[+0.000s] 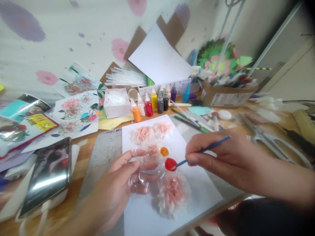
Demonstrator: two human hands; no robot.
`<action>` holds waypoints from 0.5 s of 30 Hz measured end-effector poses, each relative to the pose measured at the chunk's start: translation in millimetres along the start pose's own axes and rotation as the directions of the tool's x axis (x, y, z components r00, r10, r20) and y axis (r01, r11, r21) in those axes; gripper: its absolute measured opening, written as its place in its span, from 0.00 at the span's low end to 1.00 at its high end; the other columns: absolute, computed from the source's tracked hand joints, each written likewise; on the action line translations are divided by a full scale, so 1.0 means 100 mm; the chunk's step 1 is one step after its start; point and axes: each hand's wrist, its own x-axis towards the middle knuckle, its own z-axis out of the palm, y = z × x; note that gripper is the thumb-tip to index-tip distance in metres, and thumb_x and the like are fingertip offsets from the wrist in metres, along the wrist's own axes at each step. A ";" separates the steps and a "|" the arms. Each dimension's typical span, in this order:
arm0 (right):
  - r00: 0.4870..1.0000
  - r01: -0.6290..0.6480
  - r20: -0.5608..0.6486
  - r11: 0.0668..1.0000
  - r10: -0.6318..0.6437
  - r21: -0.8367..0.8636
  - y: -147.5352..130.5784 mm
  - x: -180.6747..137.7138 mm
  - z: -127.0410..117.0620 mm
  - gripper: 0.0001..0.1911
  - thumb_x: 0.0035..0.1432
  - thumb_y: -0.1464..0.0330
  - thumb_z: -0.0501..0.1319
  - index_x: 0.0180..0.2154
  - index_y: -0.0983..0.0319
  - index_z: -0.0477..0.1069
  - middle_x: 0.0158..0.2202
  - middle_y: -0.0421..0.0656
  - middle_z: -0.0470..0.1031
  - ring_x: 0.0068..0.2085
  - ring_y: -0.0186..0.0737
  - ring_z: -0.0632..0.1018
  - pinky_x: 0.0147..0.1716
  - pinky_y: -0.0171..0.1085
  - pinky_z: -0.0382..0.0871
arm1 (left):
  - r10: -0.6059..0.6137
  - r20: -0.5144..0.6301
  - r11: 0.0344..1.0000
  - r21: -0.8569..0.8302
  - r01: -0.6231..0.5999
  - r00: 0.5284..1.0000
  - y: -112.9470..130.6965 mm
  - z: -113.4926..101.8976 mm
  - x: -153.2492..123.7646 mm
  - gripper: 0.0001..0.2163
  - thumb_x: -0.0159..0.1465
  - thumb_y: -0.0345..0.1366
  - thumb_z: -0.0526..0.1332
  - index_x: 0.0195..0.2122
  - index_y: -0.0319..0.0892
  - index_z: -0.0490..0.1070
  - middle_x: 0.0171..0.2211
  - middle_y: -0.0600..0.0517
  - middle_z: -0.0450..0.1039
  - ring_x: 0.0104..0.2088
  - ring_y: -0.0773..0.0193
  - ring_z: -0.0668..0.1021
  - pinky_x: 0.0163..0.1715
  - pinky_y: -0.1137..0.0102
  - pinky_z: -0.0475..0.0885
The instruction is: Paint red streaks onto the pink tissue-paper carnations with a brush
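My left hand (123,183) is closed round a clear plastic palette (144,177), held above a white sheet (140,216). In its wells sit red paint (170,164) and orange paint (164,151). Pinched in my right hand (219,157) is a thin blue paintbrush (215,144), its tip touching the red paint. Pink flowers lie on the sheet: a large flower (174,191) below the palette and smaller ones, such as this flower (143,133), at the top. Some of the sheet shows through the clear plastic.
Behind the sheet stand several paint bottles, among them an orange bottle (136,111). A phone (49,173) leans at the left, near flower pictures (73,114). Scissors (270,141) lie at the right, with a cardboard box (227,95) of pens behind.
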 end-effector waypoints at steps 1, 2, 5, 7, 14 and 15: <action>1.000 0.018 -0.023 1.000 -0.018 0.003 0.00 0.00 0.00 0.09 0.67 0.70 0.58 0.33 0.62 0.74 0.28 0.37 0.78 0.28 0.26 0.77 0.28 0.25 0.68 | 0.000 -0.005 1.000 0.002 0.000 1.000 0.00 0.00 0.00 0.14 0.66 0.37 0.63 0.53 0.46 0.69 0.44 0.42 0.81 0.35 0.56 0.84 0.26 0.72 0.74; 0.998 0.033 -0.048 0.999 -0.033 -0.003 0.01 0.00 0.01 0.09 0.67 0.70 0.58 0.33 0.62 0.74 0.28 0.37 0.77 0.28 0.26 0.76 0.29 0.25 0.67 | 0.004 -0.008 1.000 0.002 -0.004 1.000 -0.01 -0.01 0.00 0.15 0.65 0.37 0.63 0.53 0.46 0.68 0.44 0.42 0.81 0.35 0.56 0.84 0.26 0.72 0.74; 0.997 0.068 -0.031 0.998 -0.068 0.004 0.02 0.03 0.01 0.10 0.66 0.72 0.58 0.31 0.63 0.73 0.27 0.37 0.77 0.27 0.25 0.76 0.28 0.24 0.67 | 0.010 -0.006 1.000 0.008 -0.010 1.000 -0.01 -0.02 -0.01 0.15 0.66 0.38 0.63 0.53 0.46 0.67 0.44 0.42 0.81 0.36 0.55 0.84 0.26 0.72 0.74; 0.995 0.097 -0.034 0.995 -0.097 -0.010 0.02 0.05 0.01 0.11 0.66 0.73 0.58 0.30 0.64 0.72 0.29 0.38 0.78 0.29 0.25 0.77 0.29 0.24 0.68 | 0.010 -0.011 1.000 0.011 -0.010 1.000 0.00 -0.01 -0.01 0.15 0.67 0.38 0.62 0.53 0.46 0.66 0.45 0.41 0.81 0.36 0.55 0.84 0.26 0.72 0.74; 0.996 0.090 -0.029 0.996 -0.090 -0.021 0.00 0.05 0.01 0.11 0.67 0.71 0.57 0.31 0.64 0.74 0.29 0.39 0.79 0.29 0.27 0.77 0.29 0.25 0.69 | 0.008 -0.007 1.000 0.025 -0.008 1.000 0.01 0.00 0.00 0.14 0.67 0.37 0.62 0.53 0.46 0.65 0.43 0.42 0.81 0.34 0.57 0.84 0.26 0.73 0.73; 0.995 0.087 -0.044 0.995 -0.089 -0.038 -0.01 0.05 0.01 0.12 0.67 0.71 0.57 0.31 0.64 0.74 0.30 0.40 0.80 0.29 0.27 0.78 0.29 0.26 0.70 | 0.012 -0.003 1.000 0.028 -0.012 1.000 0.01 0.00 0.01 0.14 0.67 0.38 0.62 0.53 0.47 0.65 0.43 0.42 0.81 0.35 0.57 0.84 0.26 0.73 0.73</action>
